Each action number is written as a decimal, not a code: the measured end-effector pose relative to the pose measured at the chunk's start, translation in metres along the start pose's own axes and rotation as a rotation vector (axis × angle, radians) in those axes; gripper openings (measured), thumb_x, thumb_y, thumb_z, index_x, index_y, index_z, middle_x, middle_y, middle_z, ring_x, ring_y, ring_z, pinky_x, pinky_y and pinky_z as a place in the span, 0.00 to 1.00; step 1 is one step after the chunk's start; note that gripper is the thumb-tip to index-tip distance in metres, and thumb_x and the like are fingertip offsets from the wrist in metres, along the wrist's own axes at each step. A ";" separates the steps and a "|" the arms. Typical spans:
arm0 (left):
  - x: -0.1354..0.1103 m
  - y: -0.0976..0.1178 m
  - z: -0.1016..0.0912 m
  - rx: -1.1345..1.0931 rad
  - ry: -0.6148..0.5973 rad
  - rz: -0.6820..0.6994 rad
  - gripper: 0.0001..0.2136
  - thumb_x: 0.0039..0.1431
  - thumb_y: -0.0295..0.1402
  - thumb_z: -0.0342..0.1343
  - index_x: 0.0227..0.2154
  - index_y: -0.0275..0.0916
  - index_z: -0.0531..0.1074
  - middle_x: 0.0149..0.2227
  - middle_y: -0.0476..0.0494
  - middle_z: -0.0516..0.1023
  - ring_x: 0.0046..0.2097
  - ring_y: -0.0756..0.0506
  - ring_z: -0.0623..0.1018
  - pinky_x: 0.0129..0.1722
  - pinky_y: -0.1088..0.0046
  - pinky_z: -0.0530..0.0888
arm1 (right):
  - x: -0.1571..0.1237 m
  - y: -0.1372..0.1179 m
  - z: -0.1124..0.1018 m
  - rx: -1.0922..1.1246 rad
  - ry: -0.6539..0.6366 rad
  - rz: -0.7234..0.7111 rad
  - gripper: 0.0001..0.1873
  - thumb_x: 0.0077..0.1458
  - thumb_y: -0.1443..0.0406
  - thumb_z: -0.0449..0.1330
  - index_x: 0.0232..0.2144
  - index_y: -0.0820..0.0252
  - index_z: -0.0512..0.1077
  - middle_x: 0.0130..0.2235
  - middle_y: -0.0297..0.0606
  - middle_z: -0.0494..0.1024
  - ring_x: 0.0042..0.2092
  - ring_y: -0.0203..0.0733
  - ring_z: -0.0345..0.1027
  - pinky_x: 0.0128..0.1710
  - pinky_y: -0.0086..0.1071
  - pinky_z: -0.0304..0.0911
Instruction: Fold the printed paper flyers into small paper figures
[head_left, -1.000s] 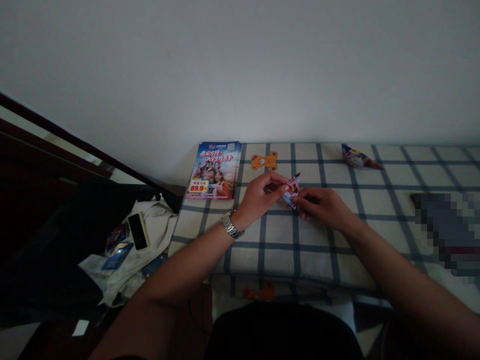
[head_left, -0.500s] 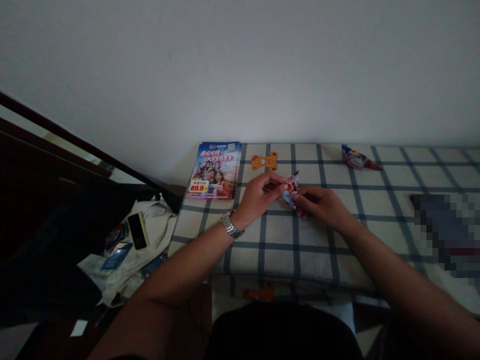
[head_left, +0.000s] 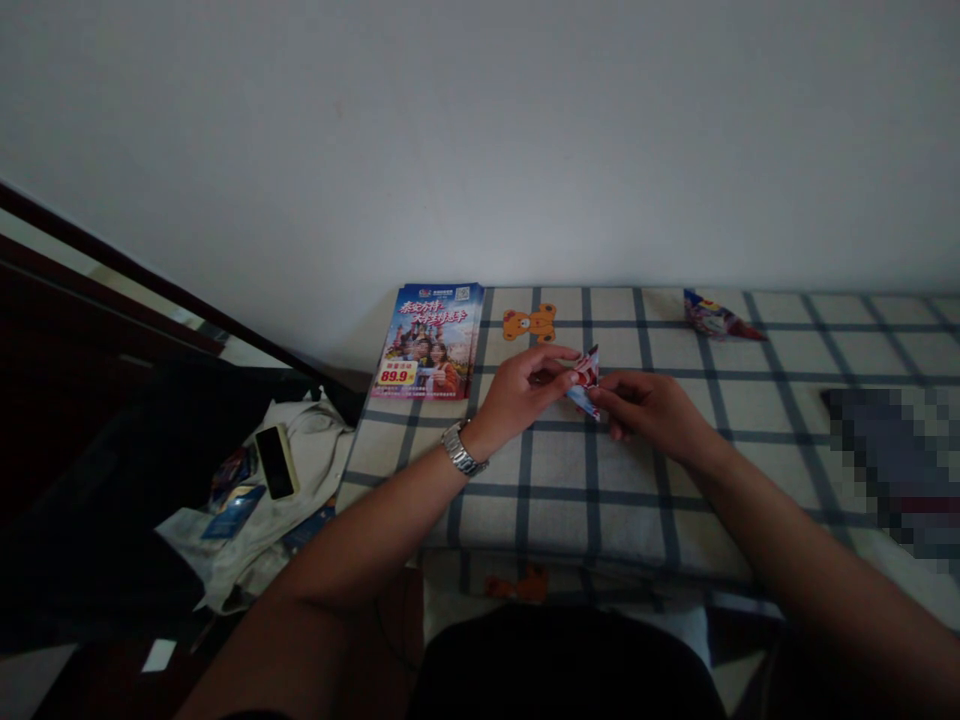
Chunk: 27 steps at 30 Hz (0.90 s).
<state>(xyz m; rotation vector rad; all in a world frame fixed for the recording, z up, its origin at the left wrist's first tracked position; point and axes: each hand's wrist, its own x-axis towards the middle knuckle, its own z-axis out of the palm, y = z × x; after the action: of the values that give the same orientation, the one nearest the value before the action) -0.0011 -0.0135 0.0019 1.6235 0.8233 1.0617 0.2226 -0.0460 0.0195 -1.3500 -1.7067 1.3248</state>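
Observation:
A small folded piece of red, white and blue printed paper [head_left: 586,380] is held between both my hands just above the checked cloth [head_left: 570,470]. My left hand [head_left: 521,390], with a metal watch on its wrist, pinches the paper's left side with thumb and fingers. My right hand [head_left: 649,412] is closed on the paper's right and lower edge. Part of the paper is hidden behind my fingers.
A stack of colourful flyers [head_left: 429,340] lies at the cloth's far left corner, an orange bear print [head_left: 529,322] beside it. Another folded paper piece [head_left: 712,315] lies by the wall. A phone [head_left: 276,461] and cards rest on pale fabric [head_left: 247,520] lower left. A pixelated patch [head_left: 892,460] sits at right.
My right hand has shifted slightly up and to the right along the folded paper. My left hand and the paper have stayed almost in place.

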 end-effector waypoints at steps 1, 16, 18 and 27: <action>0.000 0.000 0.000 0.016 0.003 0.000 0.14 0.66 0.40 0.64 0.50 0.39 0.78 0.41 0.42 0.86 0.42 0.47 0.85 0.44 0.72 0.81 | 0.000 0.000 0.000 -0.017 0.001 -0.001 0.22 0.63 0.45 0.63 0.32 0.58 0.76 0.19 0.31 0.75 0.20 0.35 0.68 0.21 0.28 0.62; -0.002 0.000 0.003 -0.059 -0.015 -0.028 0.12 0.65 0.40 0.65 0.46 0.38 0.78 0.43 0.41 0.86 0.41 0.47 0.85 0.40 0.73 0.82 | 0.001 0.000 0.001 0.018 0.053 0.006 0.22 0.62 0.46 0.64 0.39 0.58 0.80 0.21 0.32 0.76 0.21 0.36 0.68 0.21 0.29 0.62; -0.002 0.001 0.003 -0.058 -0.028 -0.033 0.13 0.65 0.41 0.65 0.46 0.38 0.79 0.43 0.41 0.86 0.40 0.47 0.85 0.39 0.73 0.82 | 0.001 -0.001 0.001 -0.015 0.065 -0.010 0.21 0.63 0.47 0.63 0.36 0.59 0.79 0.20 0.32 0.76 0.21 0.35 0.67 0.21 0.28 0.59; 0.001 -0.003 -0.001 0.027 -0.039 -0.011 0.13 0.66 0.44 0.65 0.43 0.38 0.80 0.41 0.42 0.85 0.40 0.47 0.84 0.42 0.73 0.80 | 0.000 -0.002 -0.001 -0.001 0.126 -0.015 0.20 0.63 0.48 0.64 0.34 0.59 0.79 0.19 0.31 0.74 0.20 0.34 0.64 0.20 0.28 0.57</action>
<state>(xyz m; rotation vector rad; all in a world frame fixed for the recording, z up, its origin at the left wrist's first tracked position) -0.0021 -0.0113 -0.0006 1.6553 0.8233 1.0121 0.2228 -0.0453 0.0218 -1.3882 -1.6301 1.2048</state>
